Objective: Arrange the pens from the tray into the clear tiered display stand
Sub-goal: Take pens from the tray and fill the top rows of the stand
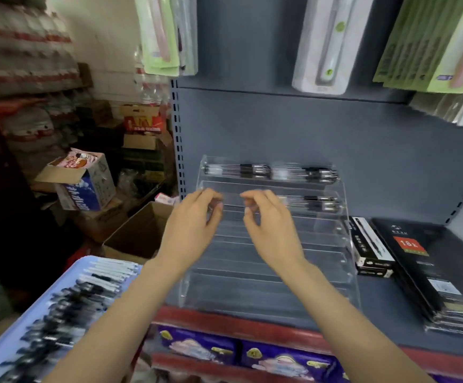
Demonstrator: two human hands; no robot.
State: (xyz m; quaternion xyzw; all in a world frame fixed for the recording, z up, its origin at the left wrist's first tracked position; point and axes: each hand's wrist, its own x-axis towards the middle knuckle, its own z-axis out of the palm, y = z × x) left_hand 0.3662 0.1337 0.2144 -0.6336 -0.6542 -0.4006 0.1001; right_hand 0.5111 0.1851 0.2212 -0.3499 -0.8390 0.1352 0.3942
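Blue tray (12, 331) of pens (67, 308) sits lower left. Left hand (194, 219) and right hand (269, 225), fingers curled, hover at the clear tiered stand's (252, 272) second tier; whether they pinch a pen cannot be told. Step: filling that tier's left side. Next: seat a pen level. Grey shelf (390, 308); black boxes (432, 272) at right.

Single head-worn view, forward and down, close above the display stand (269, 244).
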